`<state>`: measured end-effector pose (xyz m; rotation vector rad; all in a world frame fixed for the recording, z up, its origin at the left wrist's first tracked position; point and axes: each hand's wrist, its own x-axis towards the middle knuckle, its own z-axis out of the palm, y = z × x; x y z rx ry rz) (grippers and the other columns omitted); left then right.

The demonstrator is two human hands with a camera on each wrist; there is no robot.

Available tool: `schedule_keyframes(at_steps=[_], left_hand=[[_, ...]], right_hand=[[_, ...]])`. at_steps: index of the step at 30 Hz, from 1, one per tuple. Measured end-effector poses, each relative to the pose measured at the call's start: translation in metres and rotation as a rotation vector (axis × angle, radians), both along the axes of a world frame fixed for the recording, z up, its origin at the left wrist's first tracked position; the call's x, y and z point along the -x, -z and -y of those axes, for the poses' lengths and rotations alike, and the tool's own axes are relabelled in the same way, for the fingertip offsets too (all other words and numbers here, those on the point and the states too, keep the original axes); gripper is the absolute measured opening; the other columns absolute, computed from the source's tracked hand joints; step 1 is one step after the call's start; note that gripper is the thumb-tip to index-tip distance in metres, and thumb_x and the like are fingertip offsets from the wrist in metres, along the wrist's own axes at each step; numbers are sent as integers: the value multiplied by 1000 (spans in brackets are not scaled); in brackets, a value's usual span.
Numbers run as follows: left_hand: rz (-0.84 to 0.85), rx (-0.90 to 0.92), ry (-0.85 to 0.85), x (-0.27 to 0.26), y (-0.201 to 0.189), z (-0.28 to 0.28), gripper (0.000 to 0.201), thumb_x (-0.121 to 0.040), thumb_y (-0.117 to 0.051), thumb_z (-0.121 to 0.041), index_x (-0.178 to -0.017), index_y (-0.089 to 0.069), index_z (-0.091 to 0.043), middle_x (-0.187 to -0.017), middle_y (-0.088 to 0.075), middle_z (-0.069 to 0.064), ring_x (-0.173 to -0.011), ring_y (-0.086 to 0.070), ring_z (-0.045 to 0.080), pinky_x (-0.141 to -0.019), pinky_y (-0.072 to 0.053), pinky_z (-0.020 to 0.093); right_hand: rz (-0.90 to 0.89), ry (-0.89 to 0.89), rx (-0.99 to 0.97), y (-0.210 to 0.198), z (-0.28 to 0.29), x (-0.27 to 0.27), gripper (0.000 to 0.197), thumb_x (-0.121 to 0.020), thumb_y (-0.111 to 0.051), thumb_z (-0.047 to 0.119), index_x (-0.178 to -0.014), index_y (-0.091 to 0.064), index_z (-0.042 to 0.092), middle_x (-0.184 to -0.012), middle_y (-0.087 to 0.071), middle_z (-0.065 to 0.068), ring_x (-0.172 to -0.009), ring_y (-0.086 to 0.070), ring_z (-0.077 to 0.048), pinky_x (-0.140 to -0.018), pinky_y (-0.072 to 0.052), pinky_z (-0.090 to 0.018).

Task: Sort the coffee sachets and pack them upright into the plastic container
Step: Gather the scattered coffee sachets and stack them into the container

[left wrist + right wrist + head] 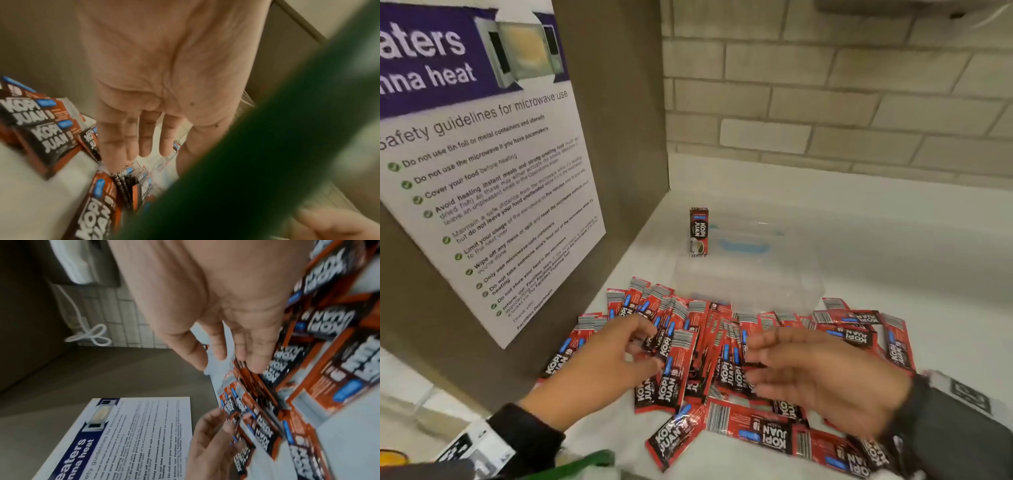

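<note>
Red and black coffee sachets [756,359] lie in a loose heap on the white counter [893,240]. Behind the heap stands a clear plastic container [791,291], and one sachet [699,231] is upright in its far left corner. At the left of the heap my left hand [649,344] pinches a few sachets [671,346] between thumb and curled fingers; in the right wrist view this left hand [222,426] is blurred. My right hand [753,359] reaches in from the right, straight fingers touching a row of sachets [252,386] standing on edge. In its own view the right hand [226,356] holds nothing.
A brown side panel with a microwave safety poster [482,171] closes off the left. A tiled wall [825,102] runs behind the counter. A blurred green band [246,162] crosses the left wrist view. A coiled white cable [88,335] lies by the wall.
</note>
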<state>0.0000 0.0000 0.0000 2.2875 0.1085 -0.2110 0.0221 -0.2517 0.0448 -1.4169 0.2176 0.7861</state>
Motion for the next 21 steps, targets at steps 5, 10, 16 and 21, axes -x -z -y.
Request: schedule_keyframes(at_steps=[5, 10, 16, 21], left_hand=[[-110, 61, 55, -16, 4, -8, 35, -83, -70, -29, -108, -47, -40, -113, -51, -18, -97, -57, 2, -74, -45, 13], [-160, 108, 38, -33, 8, -5, 37, -85, -67, -22, -114, -47, -31, -108, -54, -11, -74, -61, 8, -70, -55, 27], [-235, 180, 22, -46, 13, -2, 49, -85, -68, -20, -126, -43, -28, -100, -52, -5, -58, -61, 10, -57, -54, 25], [-265, 305, 25, -47, 12, 4, 46, -86, -66, -10, -104, -38, -41, -90, -56, -11, -52, -62, 0, -58, -53, 19]], right_hand=[[-152, 7, -26, 8, -29, -25, 15, -83, -60, -3, -98, -62, 0, -105, -59, -18, -87, -60, -30, -79, -52, -39], [-177, 6, 36, 9, -49, -34, 18, -85, -59, 2, -103, -59, 3, -102, -56, -13, -92, -57, -30, -77, -52, -39], [-204, -47, 69, 14, -60, -47, 8, -87, -57, 6, -93, -62, 9, -96, -57, -9, -90, -53, -27, -72, -51, -37], [-189, -95, 73, 19, -67, -52, 7, -89, -54, 6, -87, -60, 9, -94, -60, -7, -84, -55, -23, -70, -50, -37]])
